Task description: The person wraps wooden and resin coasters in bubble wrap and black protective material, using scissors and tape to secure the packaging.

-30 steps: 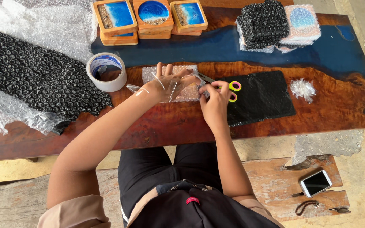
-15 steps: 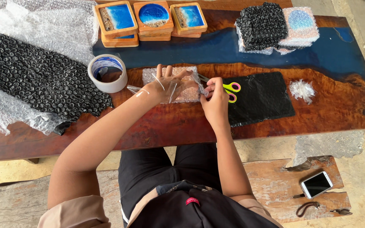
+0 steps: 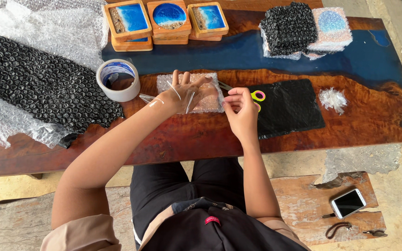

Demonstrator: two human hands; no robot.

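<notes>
My left hand (image 3: 188, 91) lies flat with fingers spread on a small parcel wrapped in clear bubble wrap (image 3: 210, 103) on the wooden table (image 3: 187, 139). Several strips of clear tape stick to that hand and wrist. My right hand (image 3: 241, 110) pinches the parcel's right edge with its fingertips. Scissors with yellow and pink handles (image 3: 258, 96) lie just right of that hand, on a black bubble-wrap sheet (image 3: 289, 109). A roll of clear tape (image 3: 118, 80) stands to the left of my left hand.
Three wooden coasters with blue resin (image 3: 168, 18) sit at the table's back. Wrapped bundles (image 3: 303, 29) are stacked at back right. Black and clear bubble wrap (image 3: 38, 88) covers the left. A white scrap (image 3: 332, 99) lies at right. A phone (image 3: 348, 202) rests on the bench.
My right hand has drawn back from the scissors to the parcel's right edge. The scissors now lie free on the black sheet. My left hand stays pressed on the parcel.
</notes>
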